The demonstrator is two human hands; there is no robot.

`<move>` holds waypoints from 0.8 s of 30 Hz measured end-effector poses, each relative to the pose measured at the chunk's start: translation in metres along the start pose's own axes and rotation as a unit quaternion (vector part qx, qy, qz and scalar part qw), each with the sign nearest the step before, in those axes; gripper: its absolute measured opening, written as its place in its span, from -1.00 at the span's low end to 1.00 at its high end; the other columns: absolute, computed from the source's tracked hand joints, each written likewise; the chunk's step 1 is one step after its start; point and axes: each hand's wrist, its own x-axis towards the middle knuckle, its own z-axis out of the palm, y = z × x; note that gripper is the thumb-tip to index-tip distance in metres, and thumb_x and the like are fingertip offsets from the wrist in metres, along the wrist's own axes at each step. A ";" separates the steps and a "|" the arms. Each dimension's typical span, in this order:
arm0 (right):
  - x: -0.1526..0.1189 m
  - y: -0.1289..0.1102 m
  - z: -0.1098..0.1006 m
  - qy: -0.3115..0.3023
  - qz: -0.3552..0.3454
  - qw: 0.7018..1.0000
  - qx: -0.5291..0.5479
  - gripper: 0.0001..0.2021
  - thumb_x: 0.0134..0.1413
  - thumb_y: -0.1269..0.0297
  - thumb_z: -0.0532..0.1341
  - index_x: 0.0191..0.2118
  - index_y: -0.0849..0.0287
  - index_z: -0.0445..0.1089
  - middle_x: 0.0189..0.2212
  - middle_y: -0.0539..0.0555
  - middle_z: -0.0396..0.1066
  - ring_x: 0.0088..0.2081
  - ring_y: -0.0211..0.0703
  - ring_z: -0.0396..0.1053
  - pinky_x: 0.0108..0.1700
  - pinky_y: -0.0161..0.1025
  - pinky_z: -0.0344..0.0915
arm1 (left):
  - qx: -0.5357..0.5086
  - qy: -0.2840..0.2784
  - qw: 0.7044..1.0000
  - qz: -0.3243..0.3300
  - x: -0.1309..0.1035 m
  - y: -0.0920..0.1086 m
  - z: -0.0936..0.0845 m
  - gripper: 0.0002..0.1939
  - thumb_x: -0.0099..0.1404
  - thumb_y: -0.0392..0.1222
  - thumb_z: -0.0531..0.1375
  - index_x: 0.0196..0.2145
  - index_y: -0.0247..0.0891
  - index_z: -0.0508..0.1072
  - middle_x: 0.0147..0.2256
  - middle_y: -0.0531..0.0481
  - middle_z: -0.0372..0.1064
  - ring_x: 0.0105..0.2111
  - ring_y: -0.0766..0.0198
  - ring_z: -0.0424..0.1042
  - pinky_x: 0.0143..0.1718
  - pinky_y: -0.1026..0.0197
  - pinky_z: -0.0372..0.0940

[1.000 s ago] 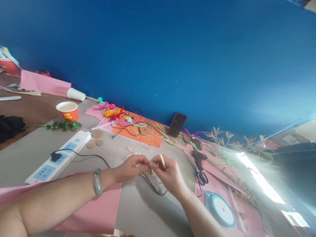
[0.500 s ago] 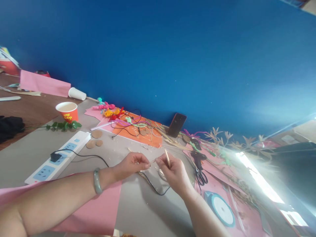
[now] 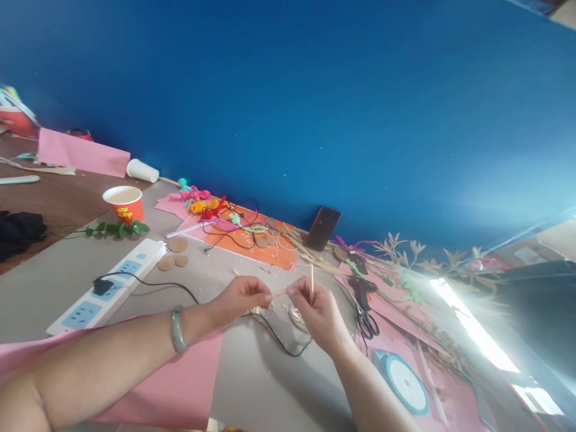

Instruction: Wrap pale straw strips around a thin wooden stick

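Note:
My left hand, with a pale green bangle at the wrist, pinches one end of a thin pale strip. The fingertips of my right hand pinch its other end, a short gap away. A light wooden stick stands up between the fingers of my right hand. Beneath the hands lie pale scraps, a round ring-like item partly hidden by my right hand, and a looping black cable.
A white power strip, wooden discs and a red paper cup are at the left. A phone leans on the blue wall. Scissors, a glue gun and a teal-edged roll lie right.
My right hand has shifted slightly right, and the wooden stick in it has turned more upright. The strip between my hands now shows more clearly.

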 end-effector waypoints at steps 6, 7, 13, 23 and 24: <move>0.002 0.004 0.002 -0.018 0.026 0.998 0.053 -0.79 0.07 0.19 0.12 -0.50 0.16 0.21 -0.71 -0.15 -0.03 -0.66 -0.36 -0.08 -0.64 -0.36 -0.10 | -0.003 0.011 1.000 -0.004 0.000 0.000 0.002 -0.67 0.02 -0.02 0.36 -0.42 -0.35 0.42 -0.51 0.01 0.40 -0.52 0.39 0.31 -0.45 0.32 0.12; 0.002 0.005 0.003 -0.019 0.030 0.997 0.063 -0.79 0.08 0.18 0.12 -0.49 0.16 0.21 -0.71 -0.15 -0.04 -0.67 -0.36 -0.09 -0.64 -0.36 -0.10 | 0.004 0.018 1.000 -0.004 0.000 0.001 0.002 -0.67 0.03 -0.01 0.35 -0.43 -0.35 0.42 -0.52 0.03 0.38 -0.53 0.39 0.29 -0.46 0.32 0.11; 0.003 0.014 0.015 -0.006 0.061 0.983 0.171 -0.76 0.12 0.05 0.07 -0.30 0.14 0.22 -0.62 -0.15 0.04 -0.64 -0.34 0.00 -0.64 -0.39 -0.02 | 0.044 0.048 0.997 0.030 0.002 0.001 0.000 -0.67 0.11 0.03 0.27 -0.49 -0.32 0.38 -0.53 0.05 0.34 -0.53 0.39 0.25 -0.44 0.31 0.10; 0.000 0.023 0.034 -0.104 0.044 0.985 0.128 -0.87 0.20 0.20 -0.02 -0.23 0.12 0.16 -0.55 -0.09 0.26 -0.67 -0.36 0.05 -0.64 -0.38 0.00 | 0.055 0.053 0.994 0.076 0.005 -0.003 -0.005 -0.70 0.13 -0.02 0.27 -0.48 -0.34 0.38 -0.53 0.05 0.33 -0.50 0.38 0.27 -0.40 0.30 0.16; -0.002 0.023 0.035 -0.106 0.042 0.986 0.122 -0.89 0.21 0.22 -0.03 -0.26 0.12 0.15 -0.56 -0.10 0.24 -0.67 -0.36 0.05 -0.64 -0.38 0.01 | 0.053 0.053 0.994 0.076 0.005 -0.004 -0.005 -0.70 0.13 -0.02 0.27 -0.48 -0.34 0.37 -0.53 0.05 0.33 -0.50 0.38 0.27 -0.40 0.30 0.16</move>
